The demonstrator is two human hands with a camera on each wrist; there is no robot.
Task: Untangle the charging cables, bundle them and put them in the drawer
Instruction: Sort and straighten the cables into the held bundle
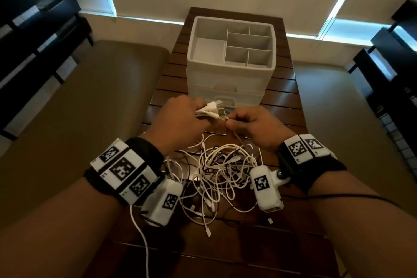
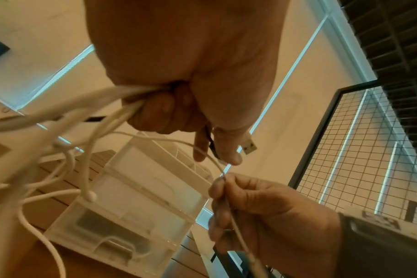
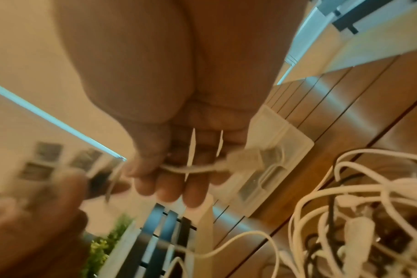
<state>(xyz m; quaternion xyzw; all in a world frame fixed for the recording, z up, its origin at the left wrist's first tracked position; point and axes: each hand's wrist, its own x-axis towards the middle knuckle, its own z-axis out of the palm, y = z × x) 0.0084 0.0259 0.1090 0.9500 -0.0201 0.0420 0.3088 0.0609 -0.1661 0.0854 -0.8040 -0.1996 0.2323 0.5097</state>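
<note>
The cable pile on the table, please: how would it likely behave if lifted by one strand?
The cable pile is thin looped cords, so probably floppy and light. Its strands cross, so one would likely drag others along. Loose plugs may dangle and snag.

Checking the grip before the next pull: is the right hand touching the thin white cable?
Touching. The left wrist view shows the right hand pinching the thin white cable at its fingertips, the cable running down through its curled fingers.
</note>
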